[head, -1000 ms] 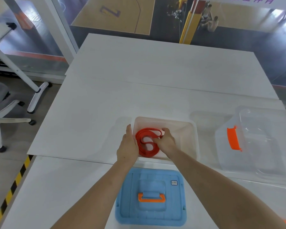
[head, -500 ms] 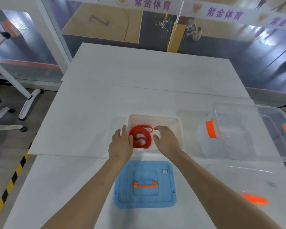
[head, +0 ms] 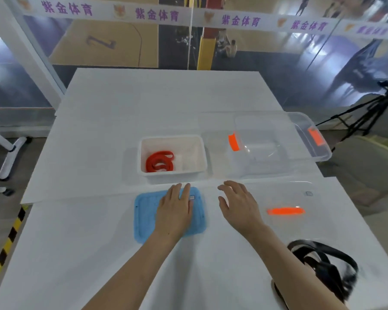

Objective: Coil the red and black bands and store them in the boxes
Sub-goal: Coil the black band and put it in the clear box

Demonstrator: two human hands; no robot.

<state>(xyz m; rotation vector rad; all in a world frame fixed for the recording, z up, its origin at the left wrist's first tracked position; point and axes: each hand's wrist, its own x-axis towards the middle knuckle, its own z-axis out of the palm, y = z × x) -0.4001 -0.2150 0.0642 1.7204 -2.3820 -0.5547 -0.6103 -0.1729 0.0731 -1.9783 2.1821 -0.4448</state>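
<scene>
The red band (head: 159, 161) lies coiled in the left half of a small white box (head: 201, 153) at the table's middle. A black band (head: 327, 265) lies in loose loops at the near right, partly behind my right forearm. My left hand (head: 174, 211) rests flat, fingers together, on the blue lid (head: 143, 220) just in front of the white box. My right hand (head: 239, 203) hovers open above the table between the blue lid and a clear lid with an orange handle (head: 286, 211). Neither hand holds anything.
A clear box with orange latches (head: 300, 135) stands right of the white box, tilted with a second clear piece over it. The white table (head: 143, 104) stretches far behind the boxes. A tripod (head: 367, 113) stands off the right edge.
Both hands have left the white box and drawn back toward me, leaving the coiled red band inside. The left hand now lies on the blue lid. The camera has tilted up.
</scene>
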